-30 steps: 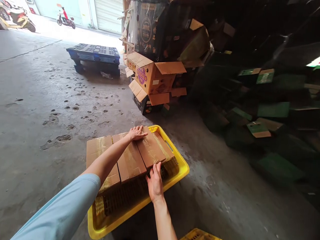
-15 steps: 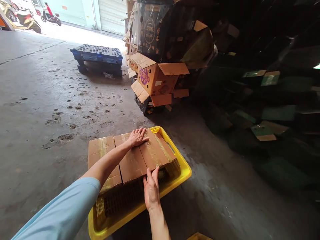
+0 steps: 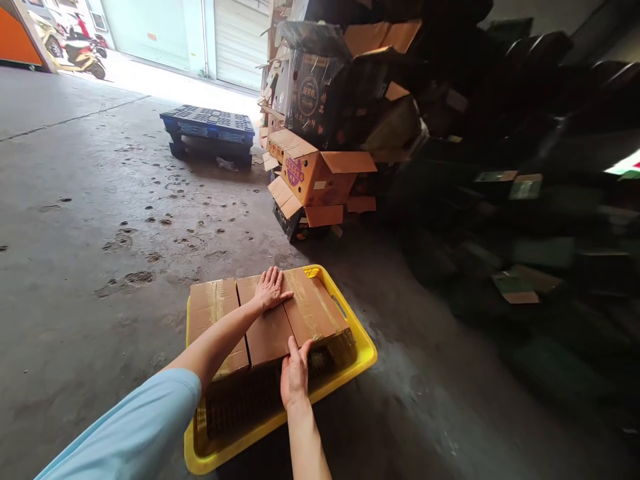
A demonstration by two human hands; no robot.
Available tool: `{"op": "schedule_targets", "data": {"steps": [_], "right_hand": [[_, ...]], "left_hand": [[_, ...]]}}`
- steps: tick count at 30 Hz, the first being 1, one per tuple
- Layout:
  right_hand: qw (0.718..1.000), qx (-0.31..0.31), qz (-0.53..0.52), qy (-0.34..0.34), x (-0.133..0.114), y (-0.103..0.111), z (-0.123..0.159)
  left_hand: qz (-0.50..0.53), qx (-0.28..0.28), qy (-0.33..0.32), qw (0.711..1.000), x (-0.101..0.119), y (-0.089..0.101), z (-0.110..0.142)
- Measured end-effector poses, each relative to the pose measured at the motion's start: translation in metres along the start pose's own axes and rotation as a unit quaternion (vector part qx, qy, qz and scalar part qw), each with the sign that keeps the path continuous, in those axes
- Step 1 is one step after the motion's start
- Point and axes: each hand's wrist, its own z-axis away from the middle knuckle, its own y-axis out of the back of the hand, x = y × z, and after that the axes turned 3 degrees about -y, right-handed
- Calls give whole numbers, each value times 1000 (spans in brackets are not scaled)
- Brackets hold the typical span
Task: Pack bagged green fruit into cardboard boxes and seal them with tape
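A flattened brown cardboard sheet (image 3: 265, 320), taped and creased into panels, lies across the far half of a yellow plastic crate (image 3: 367, 347) on the concrete floor. My left hand (image 3: 271, 290) rests flat on the far part of the cardboard, fingers stretched out. At the near edge of the sheet, my right hand (image 3: 295, 370) presses with fingers together against the cardboard's rim. The near half of the crate shows its dark slotted bottom.
A heap of open cardboard boxes (image 3: 310, 177) stands beyond the crate, with a dark pile of flattened cartons (image 3: 525, 220) to the right. A blue plastic pallet (image 3: 210, 127) lies farther back on the wet concrete floor (image 3: 90, 253). Scooters (image 3: 83, 53) stand outside the doorway.
The cardboard has slid into the crate so its left edge no longer overhangs. My right hand moved slightly left along the near edge. The camera view shifted.
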Motion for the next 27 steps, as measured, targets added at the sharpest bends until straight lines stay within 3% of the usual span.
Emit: {"op": "schedule_targets", "data": {"steps": [4,8,11,14,16,19,23,27], "right_hand": [[999,7,-17,-28,-2,-10,16],[999,13,30,-8,-6,-13,51],[998,52,9,17,-11,5,91],[993,104,-28,41,-14,36,146],[985,151,-56,61,-13,62,193],[963,227,-98,106,-3,107,281],[920,343,-146,123,30,168,421],[855,469,-188,118,86,210,562]], "left_hand": [[23,-18,-53,998,16,1,36],[82,-34,-84,993,31,6,99],[176,-36,-97,979,38,14,160],[322,-95,-139,932,51,24,220],[412,-153,-157,884,72,35,260],[483,-253,-212,811,124,58,322],[452,-374,-337,736,207,86,407],[393,-462,-438,664,282,95,494]]}}
